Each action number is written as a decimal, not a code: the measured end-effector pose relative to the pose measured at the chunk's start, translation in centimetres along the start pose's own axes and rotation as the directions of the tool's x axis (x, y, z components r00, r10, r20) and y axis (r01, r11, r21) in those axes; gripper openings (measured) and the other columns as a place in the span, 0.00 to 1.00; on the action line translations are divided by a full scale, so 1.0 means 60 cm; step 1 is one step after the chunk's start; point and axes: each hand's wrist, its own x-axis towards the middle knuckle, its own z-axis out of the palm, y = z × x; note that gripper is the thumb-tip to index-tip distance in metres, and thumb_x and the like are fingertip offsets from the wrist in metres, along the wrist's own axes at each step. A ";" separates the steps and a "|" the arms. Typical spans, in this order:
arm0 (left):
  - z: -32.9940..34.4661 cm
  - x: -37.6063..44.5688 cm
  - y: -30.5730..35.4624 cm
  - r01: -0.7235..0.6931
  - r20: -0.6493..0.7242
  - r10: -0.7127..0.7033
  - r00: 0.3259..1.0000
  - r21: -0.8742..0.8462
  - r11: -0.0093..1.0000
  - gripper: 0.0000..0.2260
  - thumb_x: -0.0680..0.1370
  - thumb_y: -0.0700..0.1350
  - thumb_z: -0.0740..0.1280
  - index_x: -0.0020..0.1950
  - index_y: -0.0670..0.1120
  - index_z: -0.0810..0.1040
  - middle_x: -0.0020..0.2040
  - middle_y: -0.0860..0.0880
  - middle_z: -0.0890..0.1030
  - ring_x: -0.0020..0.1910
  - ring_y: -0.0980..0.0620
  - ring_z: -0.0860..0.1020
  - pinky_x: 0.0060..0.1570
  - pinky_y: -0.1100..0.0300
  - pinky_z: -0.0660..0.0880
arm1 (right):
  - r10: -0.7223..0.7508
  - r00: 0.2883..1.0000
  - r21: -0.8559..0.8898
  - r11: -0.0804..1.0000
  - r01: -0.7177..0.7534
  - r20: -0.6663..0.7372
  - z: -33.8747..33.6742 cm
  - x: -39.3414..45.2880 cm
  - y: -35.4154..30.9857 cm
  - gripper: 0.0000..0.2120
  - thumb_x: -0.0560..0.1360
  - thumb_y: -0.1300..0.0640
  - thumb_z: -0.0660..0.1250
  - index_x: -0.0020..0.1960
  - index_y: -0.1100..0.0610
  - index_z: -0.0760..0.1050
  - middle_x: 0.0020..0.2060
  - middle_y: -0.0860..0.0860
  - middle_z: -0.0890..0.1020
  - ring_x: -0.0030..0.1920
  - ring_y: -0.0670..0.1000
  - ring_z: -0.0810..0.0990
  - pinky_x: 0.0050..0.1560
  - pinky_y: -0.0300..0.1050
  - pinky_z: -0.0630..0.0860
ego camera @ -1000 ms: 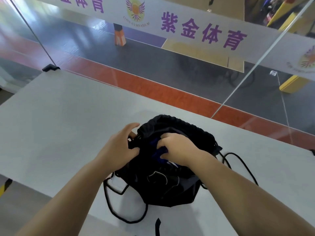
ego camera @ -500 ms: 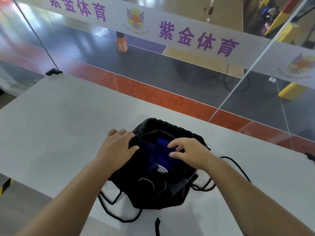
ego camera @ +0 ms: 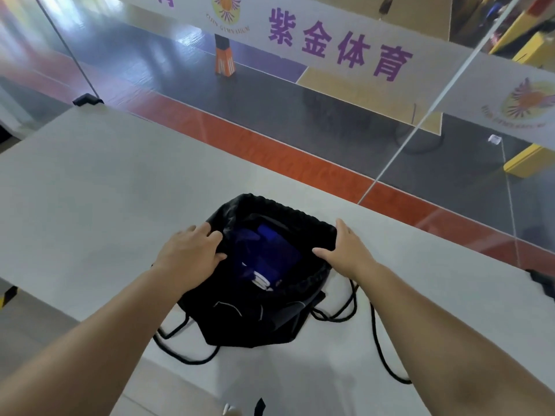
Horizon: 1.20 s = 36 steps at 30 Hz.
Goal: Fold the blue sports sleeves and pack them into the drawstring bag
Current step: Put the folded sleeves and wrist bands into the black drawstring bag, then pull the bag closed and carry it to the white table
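A black drawstring bag [ego camera: 255, 322] lies on the grey table [ego camera: 90, 190] with its mouth spread wide. Inside it the folded blue sports sleeves [ego camera: 270, 250] show, with a bit of white trim at their near end. My left hand [ego camera: 192, 256] grips the left rim of the bag's mouth. My right hand [ego camera: 345, 250] holds the right rim, thumb along the edge. Black cords [ego camera: 378, 349] trail from the bag toward me on both sides.
A glass barrier [ego camera: 420, 121] stands along the table's far edge, with a banner of purple characters [ego camera: 339, 43] above. A black clamp [ego camera: 87, 100] sits at the far left corner. An orange cone [ego camera: 223, 60] stands on the floor beyond.
My right hand has come out of the bag, leaving the sleeves inside, and moved to the right rim. Both hands have pulled the mouth wider.
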 end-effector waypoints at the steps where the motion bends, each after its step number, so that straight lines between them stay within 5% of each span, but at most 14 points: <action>1: 0.000 -0.001 0.000 0.004 0.013 -0.004 1.000 0.025 1.000 0.16 0.79 0.55 0.58 0.58 0.45 0.72 0.56 0.46 0.75 0.56 0.44 0.75 0.52 0.54 0.71 | 0.024 0.999 0.015 1.000 -0.025 0.039 0.003 0.007 0.003 0.43 0.73 0.46 0.69 0.77 0.58 0.48 0.74 0.57 0.62 0.72 0.58 0.64 0.69 0.53 0.65; 3: 0.001 -0.004 -0.001 0.027 0.039 -0.029 0.999 0.044 0.999 0.16 0.80 0.55 0.57 0.58 0.45 0.71 0.56 0.46 0.75 0.56 0.44 0.76 0.50 0.54 0.71 | 0.060 0.997 0.027 0.998 -0.061 0.054 0.005 0.013 0.008 0.40 0.72 0.47 0.71 0.74 0.59 0.54 0.67 0.60 0.70 0.64 0.59 0.72 0.62 0.52 0.71; 7: 0.009 -0.009 -0.008 0.129 0.061 -0.128 0.990 -0.010 0.992 0.16 0.80 0.56 0.57 0.54 0.43 0.70 0.55 0.44 0.75 0.56 0.42 0.75 0.50 0.50 0.72 | 0.032 0.987 0.047 0.998 -0.039 0.154 0.008 0.011 0.024 0.16 0.73 0.53 0.69 0.58 0.58 0.75 0.49 0.54 0.80 0.53 0.56 0.79 0.48 0.46 0.74; 10: 0.015 -0.016 -0.014 0.180 0.047 -0.177 0.983 -0.075 0.981 0.18 0.80 0.55 0.57 0.54 0.40 0.71 0.54 0.42 0.74 0.57 0.41 0.73 0.52 0.50 0.72 | 0.013 0.986 0.092 0.995 -0.029 0.166 0.010 0.006 0.040 0.07 0.71 0.54 0.71 0.48 0.53 0.79 0.44 0.52 0.83 0.44 0.52 0.80 0.38 0.40 0.72; 14: 0.005 -0.029 -0.019 0.223 0.006 -0.228 0.974 -0.236 0.946 0.17 0.81 0.53 0.55 0.52 0.39 0.73 0.45 0.46 0.69 0.51 0.41 0.75 0.49 0.52 0.70 | -0.054 0.992 0.208 0.978 0.030 0.111 -0.006 -0.010 0.042 0.06 0.71 0.57 0.69 0.48 0.50 0.78 0.44 0.50 0.83 0.46 0.51 0.82 0.44 0.43 0.75; 17: -0.019 -0.034 -0.019 0.248 -0.019 -0.266 0.964 -0.309 0.918 0.16 0.81 0.53 0.55 0.50 0.42 0.72 0.44 0.47 0.70 0.48 0.43 0.74 0.46 0.54 0.67 | -0.128 0.988 0.233 0.967 0.104 0.088 -0.035 -0.030 0.032 0.07 0.74 0.56 0.67 0.45 0.44 0.74 0.42 0.44 0.81 0.44 0.50 0.81 0.39 0.39 0.73; 22: -0.072 -0.035 -0.014 0.283 -0.081 -0.351 0.933 -0.436 0.854 0.14 0.79 0.50 0.58 0.36 0.44 0.66 0.36 0.45 0.73 0.36 0.44 0.72 0.35 0.55 0.66 | -0.200 0.980 -0.046 0.979 0.199 -0.004 -0.107 -0.046 0.017 0.06 0.75 0.50 0.67 0.47 0.50 0.71 0.43 0.47 0.77 0.45 0.51 0.76 0.42 0.44 0.69; 26: -0.103 -0.034 -0.012 0.302 -0.073 -0.396 0.915 -0.528 0.794 0.07 0.75 0.45 0.63 0.42 0.44 0.68 0.37 0.45 0.75 0.34 0.46 0.73 0.31 0.57 0.66 | -0.238 0.958 -0.081 0.971 0.227 -0.162 -0.167 -0.060 0.000 0.11 0.76 0.50 0.65 0.38 0.52 0.67 0.35 0.51 0.76 0.37 0.54 0.75 0.35 0.47 0.67; 30: -0.117 -0.038 0.000 0.322 0.005 -0.380 0.925 -0.541 0.777 0.09 0.75 0.48 0.66 0.45 0.45 0.69 0.40 0.46 0.76 0.36 0.47 0.72 0.32 0.58 0.65 | -0.297 0.910 -0.075 0.955 0.288 -0.289 -0.193 -0.080 -0.009 0.12 0.76 0.49 0.64 0.39 0.55 0.70 0.34 0.52 0.77 0.35 0.53 0.74 0.34 0.46 0.67; 36: -0.143 -0.038 0.034 0.290 0.141 -0.264 0.954 -0.217 0.932 0.18 0.81 0.54 0.57 0.38 0.42 0.67 0.35 0.47 0.70 0.35 0.48 0.70 0.33 0.59 0.63 | -0.137 0.989 -0.404 0.904 0.144 0.047 -0.205 -0.078 -0.007 0.21 0.79 0.45 0.58 0.38 0.60 0.73 0.36 0.54 0.77 0.36 0.54 0.74 0.39 0.48 0.73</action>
